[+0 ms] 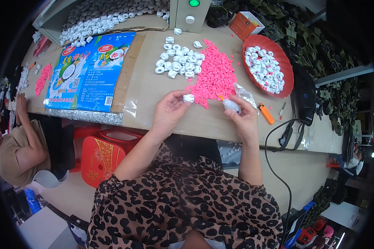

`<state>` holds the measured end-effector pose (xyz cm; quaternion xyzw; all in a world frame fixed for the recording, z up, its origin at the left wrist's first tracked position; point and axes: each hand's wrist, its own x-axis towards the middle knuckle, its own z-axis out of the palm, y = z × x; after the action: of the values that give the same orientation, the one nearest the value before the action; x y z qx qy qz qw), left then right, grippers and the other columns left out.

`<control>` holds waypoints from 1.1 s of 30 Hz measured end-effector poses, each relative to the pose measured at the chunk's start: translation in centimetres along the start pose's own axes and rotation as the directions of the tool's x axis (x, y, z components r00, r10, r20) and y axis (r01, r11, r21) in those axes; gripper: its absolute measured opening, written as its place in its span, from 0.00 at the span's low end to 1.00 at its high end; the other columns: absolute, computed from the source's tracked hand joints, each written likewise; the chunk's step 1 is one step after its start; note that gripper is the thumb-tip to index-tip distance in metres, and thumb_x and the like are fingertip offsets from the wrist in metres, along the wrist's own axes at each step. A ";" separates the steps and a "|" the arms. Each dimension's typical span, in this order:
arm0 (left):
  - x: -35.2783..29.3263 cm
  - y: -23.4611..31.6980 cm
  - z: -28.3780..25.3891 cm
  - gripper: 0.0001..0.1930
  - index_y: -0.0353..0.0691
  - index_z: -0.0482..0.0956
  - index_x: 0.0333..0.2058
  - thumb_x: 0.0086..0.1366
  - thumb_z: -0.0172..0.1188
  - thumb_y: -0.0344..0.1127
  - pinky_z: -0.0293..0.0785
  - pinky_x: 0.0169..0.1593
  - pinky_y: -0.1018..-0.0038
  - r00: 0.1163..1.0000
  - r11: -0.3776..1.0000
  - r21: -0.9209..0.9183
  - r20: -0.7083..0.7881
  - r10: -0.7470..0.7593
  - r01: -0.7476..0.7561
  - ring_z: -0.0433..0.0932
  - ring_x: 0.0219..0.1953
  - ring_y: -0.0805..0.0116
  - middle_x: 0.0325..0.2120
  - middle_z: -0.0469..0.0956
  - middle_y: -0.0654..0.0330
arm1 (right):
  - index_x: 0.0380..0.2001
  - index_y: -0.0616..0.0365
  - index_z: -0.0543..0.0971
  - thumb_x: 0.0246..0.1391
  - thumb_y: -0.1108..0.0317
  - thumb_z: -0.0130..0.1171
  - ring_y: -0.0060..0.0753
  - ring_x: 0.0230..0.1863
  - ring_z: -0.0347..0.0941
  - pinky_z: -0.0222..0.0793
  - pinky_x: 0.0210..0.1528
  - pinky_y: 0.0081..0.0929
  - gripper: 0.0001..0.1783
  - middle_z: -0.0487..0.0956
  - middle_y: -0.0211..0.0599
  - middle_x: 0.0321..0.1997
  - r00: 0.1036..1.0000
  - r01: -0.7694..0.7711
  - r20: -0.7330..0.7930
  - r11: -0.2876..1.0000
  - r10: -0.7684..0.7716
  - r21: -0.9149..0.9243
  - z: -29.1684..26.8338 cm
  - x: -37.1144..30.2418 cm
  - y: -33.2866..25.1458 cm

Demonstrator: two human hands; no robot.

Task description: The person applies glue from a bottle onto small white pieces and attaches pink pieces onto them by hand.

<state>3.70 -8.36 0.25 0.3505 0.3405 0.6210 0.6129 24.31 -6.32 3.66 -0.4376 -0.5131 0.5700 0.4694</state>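
My left hand (170, 111) pinches a small white rounded piece (188, 98) between thumb and fingertips, just above the table's near part. In my right hand (244, 118) is a small translucent squeeze bottle (232, 106) with an orange tip, which points up and left toward the held piece but stays apart from it. Beyond both hands spreads a heap of small flat pink pieces (215, 72). Left of that heap lies a cluster of similar white pieces (180, 60), several showing dark centres.
A red scalloped bowl (290, 79) holds white pieces with pink bits. Near my right hand lie crumpled white plastic (246, 96), an orange lighter (266, 114) and a small blade tool (282, 110). Blue printed cardboard (89, 74) covers the table's left. Another person (23, 145) sits at far left.
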 end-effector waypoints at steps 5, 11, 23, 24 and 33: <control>-0.1 0.1 -0.2 0.13 0.31 0.67 0.39 0.53 0.51 0.19 0.65 0.42 0.84 1.000 1.000 -0.030 -0.020 -0.011 0.010 0.69 0.37 0.78 0.33 0.71 0.61 | 0.33 0.63 0.71 0.37 0.76 0.60 0.19 0.33 0.68 0.65 0.33 0.17 0.16 0.73 0.32 0.30 0.996 0.021 0.090 0.969 0.001 -0.245 0.2 0.3 0.2; 0.0 0.0 -0.2 0.13 0.31 0.67 0.40 0.53 0.50 0.20 0.65 0.43 0.83 1.000 0.998 -0.063 -0.015 -0.008 0.007 0.69 0.37 0.78 0.33 0.71 0.60 | 0.24 0.58 0.75 0.34 0.76 0.58 0.28 0.25 0.69 0.62 0.28 0.23 0.07 0.71 0.33 0.21 0.891 0.444 0.278 0.555 -0.360 -0.704 2.0 1.4 0.7; 0.0 0.2 -0.2 0.13 0.31 0.66 0.39 0.53 0.50 0.19 0.65 0.44 0.83 1.000 0.997 -0.078 0.000 0.004 -0.004 0.69 0.37 0.77 0.34 0.71 0.60 | 0.22 0.56 0.76 0.30 0.73 0.59 0.35 0.26 0.68 0.62 0.27 0.30 0.08 0.71 0.33 0.21 0.841 0.517 0.391 0.341 -0.374 -0.785 2.3 0.1 1.0; 0.0 0.1 -0.2 0.13 0.31 0.66 0.40 0.54 0.50 0.20 0.65 0.44 0.83 1.000 0.997 -0.072 0.001 0.000 0.000 0.69 0.37 0.77 0.34 0.71 0.59 | 0.23 0.56 0.76 0.30 0.73 0.58 0.35 0.26 0.69 0.63 0.28 0.29 0.09 0.71 0.33 0.21 0.881 0.455 0.323 0.439 -0.344 -0.775 2.3 0.1 1.1; -0.1 -0.2 -0.5 0.13 0.31 0.66 0.40 0.55 0.50 0.21 0.69 0.40 0.79 0.997 0.998 -0.029 0.058 -0.045 0.047 0.71 0.37 0.75 0.34 0.71 0.58 | 0.25 0.56 0.77 0.35 0.74 0.57 0.32 0.28 0.71 0.65 0.31 0.24 0.08 0.74 0.34 0.25 0.930 0.365 0.278 0.525 -0.240 -0.769 2.9 0.6 1.0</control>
<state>3.38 -8.49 -0.16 0.3508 0.3212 0.6016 0.6418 21.30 -6.28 2.90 -0.4664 -0.8145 0.2109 0.2732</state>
